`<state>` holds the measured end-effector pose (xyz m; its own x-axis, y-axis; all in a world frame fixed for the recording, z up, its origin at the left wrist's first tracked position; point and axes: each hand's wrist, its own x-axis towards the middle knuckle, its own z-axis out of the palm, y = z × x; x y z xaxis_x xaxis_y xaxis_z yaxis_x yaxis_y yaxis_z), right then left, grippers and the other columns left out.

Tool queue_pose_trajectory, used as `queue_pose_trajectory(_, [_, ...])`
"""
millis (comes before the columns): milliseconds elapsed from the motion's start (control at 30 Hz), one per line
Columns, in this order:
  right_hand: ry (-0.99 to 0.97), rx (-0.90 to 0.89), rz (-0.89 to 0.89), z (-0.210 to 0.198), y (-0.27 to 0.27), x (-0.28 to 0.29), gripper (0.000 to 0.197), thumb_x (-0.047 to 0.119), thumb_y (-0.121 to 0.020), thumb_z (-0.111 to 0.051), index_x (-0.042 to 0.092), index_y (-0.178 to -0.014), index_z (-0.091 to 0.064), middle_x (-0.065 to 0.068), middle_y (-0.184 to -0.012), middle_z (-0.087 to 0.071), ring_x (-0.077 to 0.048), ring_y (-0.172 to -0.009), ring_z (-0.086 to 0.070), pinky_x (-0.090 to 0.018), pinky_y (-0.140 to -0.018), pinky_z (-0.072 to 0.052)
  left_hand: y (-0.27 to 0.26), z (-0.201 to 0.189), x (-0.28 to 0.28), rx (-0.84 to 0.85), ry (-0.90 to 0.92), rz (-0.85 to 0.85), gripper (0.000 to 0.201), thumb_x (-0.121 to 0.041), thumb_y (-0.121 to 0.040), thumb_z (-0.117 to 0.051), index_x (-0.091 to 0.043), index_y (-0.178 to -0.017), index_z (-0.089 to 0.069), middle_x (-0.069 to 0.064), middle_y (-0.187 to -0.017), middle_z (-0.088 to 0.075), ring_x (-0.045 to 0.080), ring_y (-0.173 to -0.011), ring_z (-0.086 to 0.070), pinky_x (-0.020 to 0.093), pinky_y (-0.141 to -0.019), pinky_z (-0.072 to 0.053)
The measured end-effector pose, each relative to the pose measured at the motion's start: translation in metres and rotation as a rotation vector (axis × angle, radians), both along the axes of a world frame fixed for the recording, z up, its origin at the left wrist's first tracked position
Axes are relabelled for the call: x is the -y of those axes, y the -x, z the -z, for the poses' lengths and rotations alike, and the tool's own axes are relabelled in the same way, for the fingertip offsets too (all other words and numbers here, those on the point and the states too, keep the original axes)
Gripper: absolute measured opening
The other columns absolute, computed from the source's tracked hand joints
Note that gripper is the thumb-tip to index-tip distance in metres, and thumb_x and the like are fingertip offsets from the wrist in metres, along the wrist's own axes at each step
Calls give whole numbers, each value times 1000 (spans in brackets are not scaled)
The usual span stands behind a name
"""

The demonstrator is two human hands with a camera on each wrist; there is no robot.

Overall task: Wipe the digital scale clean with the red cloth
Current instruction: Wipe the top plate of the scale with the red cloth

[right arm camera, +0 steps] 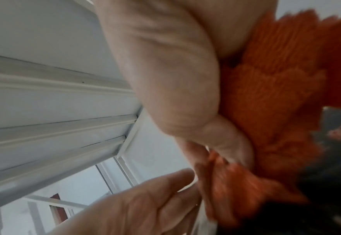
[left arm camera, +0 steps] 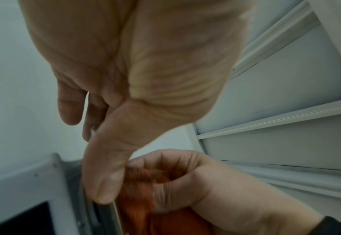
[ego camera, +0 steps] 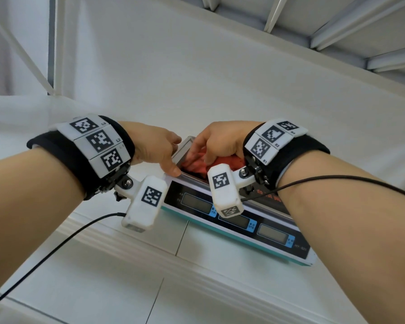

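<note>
Two hands work at the weighing pan of the digital scale [ego camera: 239, 218], which stands on a white surface [ego camera: 117, 277].

Bunched under the right hand [ego camera: 222, 143], the red cloth [ego camera: 197, 163] lies on the pan, fingers curled round it; the left hand [ego camera: 153, 148] clamps the pan's near-left edge, thumb on the rim. Likely risks: hard rubbing could lift or slide the loose-looking pan if that steadying grip slackens, and the wad may skip the corners. Only the head view shows the display panel and its three windows; the left wrist view shows the thumb [left arm camera: 105, 182] pressed on the metal rim, and the right wrist view shows cloth packed in the palm.
</note>
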<state>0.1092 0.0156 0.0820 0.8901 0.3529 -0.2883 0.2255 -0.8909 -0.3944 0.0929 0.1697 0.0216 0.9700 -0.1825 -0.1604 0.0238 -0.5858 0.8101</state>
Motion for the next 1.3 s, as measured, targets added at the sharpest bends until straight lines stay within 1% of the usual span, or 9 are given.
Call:
queue_pose_trajectory(167, [-3,181,6,12,-7,-8,37,-11,-89,-55,12,-115,-70,1,-80,-63,-8,-58,-65,-15,-35,-44,4,0,-1,2,39,20,96,7,-77,-71,-13,-154,-18,3,-157,-30,17,-145,-24,36,-119,-18])
queue_pose_trajectory(267, [69,240,-48,14,-10,-13,38,1,-85,-65,24,-115,-70,4,-94,-67,-18,-92,-65,-26,-64,-56,3,2,-5,9,24,57,89,4,-69,-76,-15,-146,-37,3,-144,-50,20,-138,-38,41,-117,-25])
queue_pose_trajectory(433, [30,166,-155,14,-5,-11,41,0,-82,-66,31,-106,-73,3,-107,-72,-21,-98,-69,-42,-85,-60,6,-3,0,51,-8,103,54,16,-75,-66,-15,-118,-57,4,-122,-66,19,-120,-54,30,-103,-37])
queue_pose_trajectory(533, [53,171,-202,15,-6,-9,46,-4,-82,-61,31,-110,-73,6,-108,-71,-15,-98,-66,-35,-87,-58,6,-4,-1,37,-13,100,58,16,-76,-66,-15,-123,-55,4,-124,-64,18,-122,-53,28,-100,-36])
queue_pose_trajectory(700, [110,108,-220,10,-6,2,42,-16,-82,-51,16,-96,-73,3,-84,-70,-6,-68,-64,-16,-51,-51,8,-3,0,-21,1,27,96,11,-76,-70,-16,-153,-19,4,-154,-36,16,-143,-29,32,-117,-21])
queue_pose_trajectory(867, [269,29,-231,-2,-9,25,37,-13,-82,-54,15,-93,-75,-2,-99,-77,-14,-88,-72,-32,-79,-61,12,-7,3,-26,9,7,97,12,-78,-67,-15,-154,-13,5,-158,-27,18,-146,-23,33,-116,-17])
queue_pose_trajectory(1100, [36,171,-35,8,-12,33,31,-1,-91,-60,23,-108,-70,8,-90,-70,-5,-71,-68,-20,-54,-53,14,-14,24,12,-21,-22,94,2,-74,-76,-14,-151,-24,3,-145,-45,19,-128,-40,28,-104,-29])
queue_pose_trajectory(1200, [53,152,-130,17,-12,31,38,6,-91,-62,35,-114,-70,14,-99,-72,-5,-91,-67,-27,-81,-56,14,-15,32,14,-35,-15,92,-1,-71,-80,-13,-147,-29,-5,-115,-59,18,-116,-48,28,-98,-35])
queue_pose_trajectory(1300, [50,120,-191,16,-7,35,41,0,-90,-59,31,-115,-71,24,-89,-69,10,-79,-63,-14,-78,-48,15,-13,33,-5,-44,7,109,-7,-62,-86,-18,-151,-24,1,-137,-54,22,-127,-48,36,-112,-33])
